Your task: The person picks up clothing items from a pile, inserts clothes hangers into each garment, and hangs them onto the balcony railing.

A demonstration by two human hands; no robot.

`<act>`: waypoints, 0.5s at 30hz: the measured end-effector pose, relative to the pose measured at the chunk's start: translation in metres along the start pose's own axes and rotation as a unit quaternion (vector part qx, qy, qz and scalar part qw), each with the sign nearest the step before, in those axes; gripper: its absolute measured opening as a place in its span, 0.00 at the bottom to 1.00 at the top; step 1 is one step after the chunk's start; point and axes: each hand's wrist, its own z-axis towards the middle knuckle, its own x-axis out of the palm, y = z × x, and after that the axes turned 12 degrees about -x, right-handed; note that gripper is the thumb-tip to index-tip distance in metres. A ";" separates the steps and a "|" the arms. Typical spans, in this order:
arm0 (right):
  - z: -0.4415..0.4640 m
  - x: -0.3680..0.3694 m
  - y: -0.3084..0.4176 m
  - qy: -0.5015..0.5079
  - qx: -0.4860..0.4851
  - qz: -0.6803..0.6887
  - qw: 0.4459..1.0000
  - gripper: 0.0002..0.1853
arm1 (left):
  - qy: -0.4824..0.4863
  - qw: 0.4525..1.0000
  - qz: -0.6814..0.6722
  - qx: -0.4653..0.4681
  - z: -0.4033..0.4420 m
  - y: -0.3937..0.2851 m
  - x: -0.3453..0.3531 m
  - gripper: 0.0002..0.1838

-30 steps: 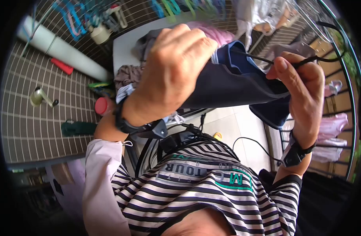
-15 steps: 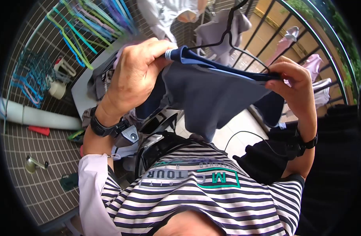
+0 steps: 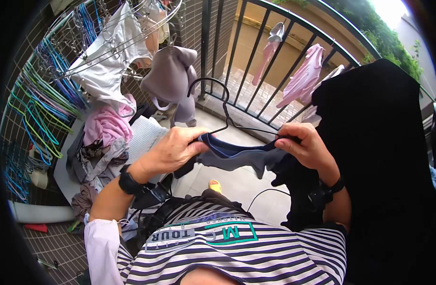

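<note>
Between the two hands, a dark blue garment (image 3: 232, 156) on a black hanger (image 3: 226, 99).
Beyond the striped shirt (image 3: 218, 256), the left hand (image 3: 173, 149) pinches one end of the garment's upper edge between thumb and fingers, and the right hand (image 3: 306, 145) pinches the other end; the hanger's arms run to both grips, its hook above. At the right, black cloth (image 3: 375, 152) hangs; below the garment, a yellow slipper (image 3: 215, 186) is on the tiled floor (image 3: 270, 209). Leftward lie heaped clothes (image 3: 108, 126), near coloured hangers (image 3: 44, 104). Farther off hang a mauve garment (image 3: 173, 76) and, by the dark railing (image 3: 299, 26), pink clothes (image 3: 306, 76), with greenery (image 3: 384, 47) outside.
</note>
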 end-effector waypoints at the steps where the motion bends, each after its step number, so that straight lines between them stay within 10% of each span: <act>1: -0.003 0.000 -0.003 -0.013 -0.036 -0.025 0.999 0.07 | -0.001 1.000 0.015 -0.018 0.007 0.004 0.007 0.17; 4: -0.013 -0.007 -0.001 -0.030 0.007 -0.039 0.999 0.08 | -0.083 0.986 0.083 0.119 0.025 0.005 0.025 0.13; 15: -0.075 -0.027 -0.057 -0.232 0.118 -0.076 0.963 0.09 | -0.188 0.973 0.083 0.107 0.056 -0.015 0.035 0.31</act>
